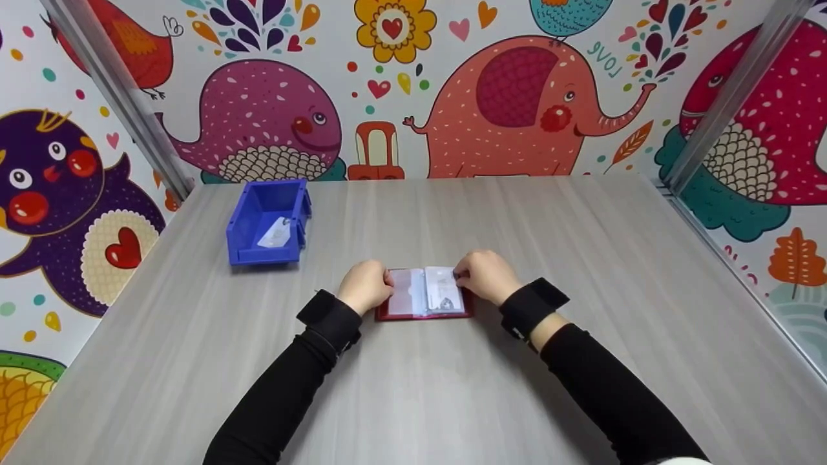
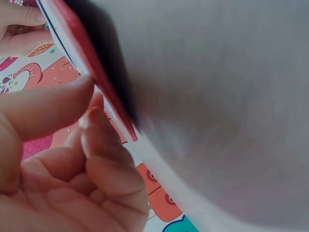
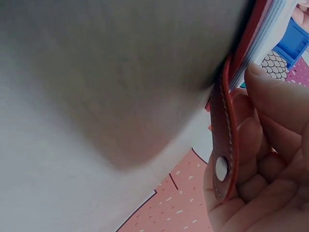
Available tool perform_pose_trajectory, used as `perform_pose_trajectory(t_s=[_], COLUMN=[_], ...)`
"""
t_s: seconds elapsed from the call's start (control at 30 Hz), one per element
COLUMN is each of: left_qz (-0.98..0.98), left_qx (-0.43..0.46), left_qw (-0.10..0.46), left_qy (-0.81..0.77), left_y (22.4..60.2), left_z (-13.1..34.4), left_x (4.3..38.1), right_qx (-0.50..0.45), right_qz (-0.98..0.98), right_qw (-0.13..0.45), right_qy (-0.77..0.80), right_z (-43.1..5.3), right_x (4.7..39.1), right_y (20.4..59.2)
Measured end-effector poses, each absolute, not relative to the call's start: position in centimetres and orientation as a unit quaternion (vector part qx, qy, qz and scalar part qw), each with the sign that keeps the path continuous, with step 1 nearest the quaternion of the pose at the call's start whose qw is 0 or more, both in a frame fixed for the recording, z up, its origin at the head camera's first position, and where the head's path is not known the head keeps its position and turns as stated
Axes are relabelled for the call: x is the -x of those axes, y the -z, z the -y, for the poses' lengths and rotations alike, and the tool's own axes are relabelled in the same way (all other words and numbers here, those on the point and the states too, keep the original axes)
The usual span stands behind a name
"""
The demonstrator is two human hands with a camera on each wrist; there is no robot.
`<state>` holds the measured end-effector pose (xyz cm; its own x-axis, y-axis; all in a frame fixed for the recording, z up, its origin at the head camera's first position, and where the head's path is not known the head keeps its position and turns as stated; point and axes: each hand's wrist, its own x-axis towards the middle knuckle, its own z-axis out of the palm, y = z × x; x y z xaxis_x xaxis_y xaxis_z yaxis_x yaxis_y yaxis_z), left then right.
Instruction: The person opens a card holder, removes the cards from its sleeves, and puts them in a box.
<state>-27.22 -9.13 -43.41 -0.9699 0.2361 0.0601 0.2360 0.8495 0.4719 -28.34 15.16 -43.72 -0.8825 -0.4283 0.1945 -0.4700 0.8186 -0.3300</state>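
A red card holder point(image 1: 423, 317) lies spread wide on the table, its clear plastic sleeves facing up. Behind the right-hand sleeve shows a whitish card point(image 1: 442, 284) with a small dark emblem near the bottom. My left hand point(image 1: 365, 284) is at the left side; its thumb and forefinger pinch the cover's edge point(image 2: 91, 53) in the left wrist view. At the right side, my right hand point(image 1: 489, 278) pinches the stack of sleeves point(image 3: 265, 38) between thumb and fingers. A stitched red strap point(image 3: 224, 130) with a metal snap hangs across those fingers in the right wrist view.
Toward the back left of the table point(image 1: 581, 226) stands a blue plastic bin point(image 1: 265, 255) with a white card or tag point(image 1: 276, 234) inside. Cartoon-printed walls point(image 1: 381, 77) enclose the back and sides, with metal posts at the corners.
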Motion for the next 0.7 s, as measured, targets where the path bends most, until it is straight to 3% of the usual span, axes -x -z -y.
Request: perform_pose_trajectory(t_s=[0.7], left_qz=[-0.964], left_qx=[-0.124], left_qw=[-0.009], left_qy=[-0.236], left_y=[42.84], left_z=[8.7], left_x=[27.45], right_qx=[-0.227], right_qz=[0.953], right_qw=[0.048], right_qy=[-0.193], right_z=[-15.05], right_x=[28.31], right_y=[43.72])
